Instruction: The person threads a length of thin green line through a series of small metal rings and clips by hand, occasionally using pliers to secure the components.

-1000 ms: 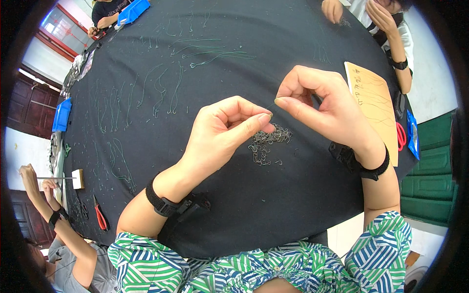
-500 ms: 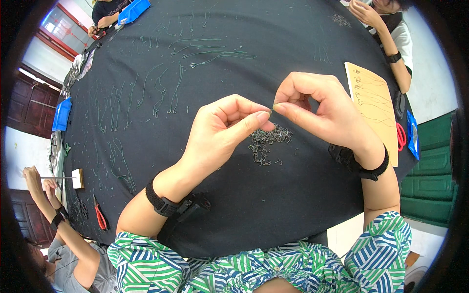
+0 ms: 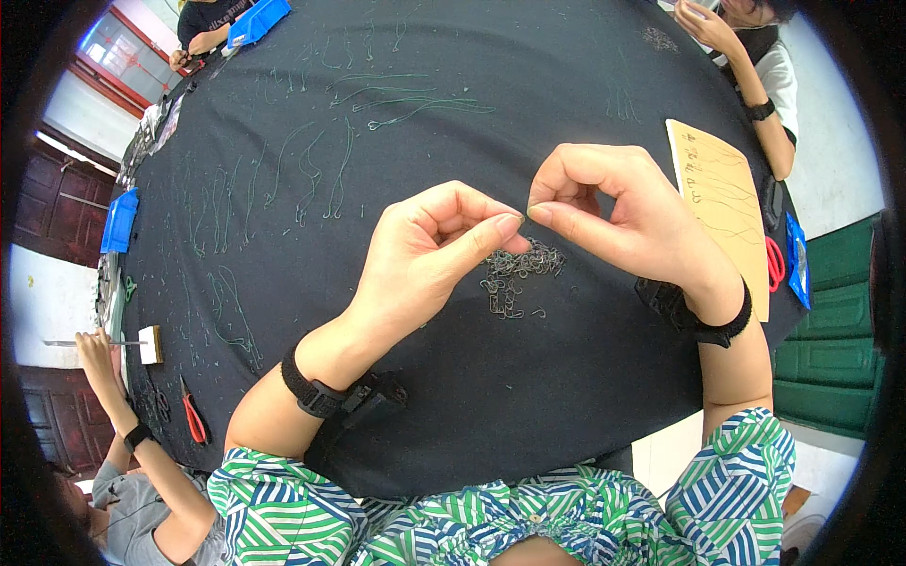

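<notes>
Above the black cloth, my left hand (image 3: 429,236) pinches thumb against forefinger at something too small to make out. My right hand (image 3: 609,203) is closed in a like pinch, its tips almost touching those of the left; whatever it grips is hidden too. Just below the fingertips lies a heap of small dark metal fish hooks (image 3: 514,288), partly covered by my left fingers. Thin green lines with hooks at their ends (image 3: 429,104) are spread over the far cloth, and several more (image 3: 222,208) lie at the left.
At the right are a cardboard sheet with dark lines (image 3: 727,208), red-handled scissors (image 3: 775,264) and a blue packet (image 3: 797,262). Red-handled pliers (image 3: 193,415) and a white block (image 3: 150,345) lie at the left. Co-workers sit around the table; one's hand (image 3: 94,357) holds a thin rod.
My right hand has shifted very slightly; both pinches stay closed. At the lower left, the co-worker's raised hand and forearm have moved down and right along the rod.
</notes>
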Tool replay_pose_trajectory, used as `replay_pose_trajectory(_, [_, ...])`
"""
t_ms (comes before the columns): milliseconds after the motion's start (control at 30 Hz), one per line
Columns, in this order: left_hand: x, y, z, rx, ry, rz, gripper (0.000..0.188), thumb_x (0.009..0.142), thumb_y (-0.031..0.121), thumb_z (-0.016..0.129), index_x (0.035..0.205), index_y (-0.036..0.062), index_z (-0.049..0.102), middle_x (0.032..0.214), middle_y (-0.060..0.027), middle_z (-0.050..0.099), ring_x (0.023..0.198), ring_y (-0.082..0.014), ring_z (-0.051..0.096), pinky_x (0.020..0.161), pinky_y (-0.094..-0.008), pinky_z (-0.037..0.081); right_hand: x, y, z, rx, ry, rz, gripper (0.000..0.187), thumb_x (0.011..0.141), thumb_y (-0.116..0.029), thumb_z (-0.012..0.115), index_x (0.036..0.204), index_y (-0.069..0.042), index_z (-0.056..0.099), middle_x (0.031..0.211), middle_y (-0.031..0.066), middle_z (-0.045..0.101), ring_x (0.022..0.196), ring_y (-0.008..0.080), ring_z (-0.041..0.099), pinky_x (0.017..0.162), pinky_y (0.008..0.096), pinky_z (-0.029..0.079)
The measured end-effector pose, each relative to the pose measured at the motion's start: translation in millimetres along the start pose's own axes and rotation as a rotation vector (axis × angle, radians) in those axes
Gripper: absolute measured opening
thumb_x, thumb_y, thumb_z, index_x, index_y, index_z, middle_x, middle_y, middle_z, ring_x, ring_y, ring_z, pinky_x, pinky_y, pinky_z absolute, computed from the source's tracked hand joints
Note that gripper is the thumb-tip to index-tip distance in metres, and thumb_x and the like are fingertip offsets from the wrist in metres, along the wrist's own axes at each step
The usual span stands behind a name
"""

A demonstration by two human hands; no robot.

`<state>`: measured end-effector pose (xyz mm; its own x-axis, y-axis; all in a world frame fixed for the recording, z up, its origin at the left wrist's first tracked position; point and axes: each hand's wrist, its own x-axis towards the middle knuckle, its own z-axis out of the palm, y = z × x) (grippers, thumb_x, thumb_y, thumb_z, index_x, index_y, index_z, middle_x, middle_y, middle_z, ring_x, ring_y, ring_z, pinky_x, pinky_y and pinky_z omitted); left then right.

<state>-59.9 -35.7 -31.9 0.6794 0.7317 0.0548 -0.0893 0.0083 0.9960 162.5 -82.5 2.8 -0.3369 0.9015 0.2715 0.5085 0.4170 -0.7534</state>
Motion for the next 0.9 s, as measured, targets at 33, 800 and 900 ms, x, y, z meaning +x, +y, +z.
replay_pose_trajectory(33, [0, 0, 0, 0.008, -0.003, 0.001, 0.016, 0.096, 0.014, 0.065, 0.102, -0.0006, 0.066, 0.093, -0.0098, 0.072, 0.089, -0.0122, 0.069, 0.079, -0.0237, 0.054, 0, 0, 0, -0.004, -0.011, 0.011, 0.009, 0.088, -0.007, 0.068, 0.087, -0.001, 0.063, 0.073, 0.0010, 0.057, 0.062, 0.0064, 0.049, 0.054, 0.0223, 0.038])
replay_pose_trajectory(800, [-1, 8, 0, -0.089, 0.023, -0.034, 0.011, 0.096, 0.012, 0.064, 0.098, 0.0007, 0.063, 0.083, -0.0039, 0.067, 0.075, -0.0064, 0.063, 0.068, -0.0196, 0.049, 0, 7, 21, 0.502, -0.116, 0.304, 0.022, 0.091, -0.021, 0.066, 0.095, 0.001, 0.067, 0.076, 0.0015, 0.065, 0.068, 0.0064, 0.056, 0.059, 0.0253, 0.045])
replay_pose_trajectory(900, [-2, 8, 0, -0.091, 0.023, -0.025, 0.012, 0.096, 0.012, 0.064, 0.098, 0.0005, 0.063, 0.083, -0.0042, 0.068, 0.076, -0.0066, 0.063, 0.069, -0.0195, 0.049, 1, 8, 17, 0.545, -0.135, 0.337, 0.024, 0.093, -0.022, 0.065, 0.098, 0.002, 0.066, 0.082, 0.0008, 0.066, 0.073, 0.0062, 0.057, 0.063, 0.0231, 0.046])
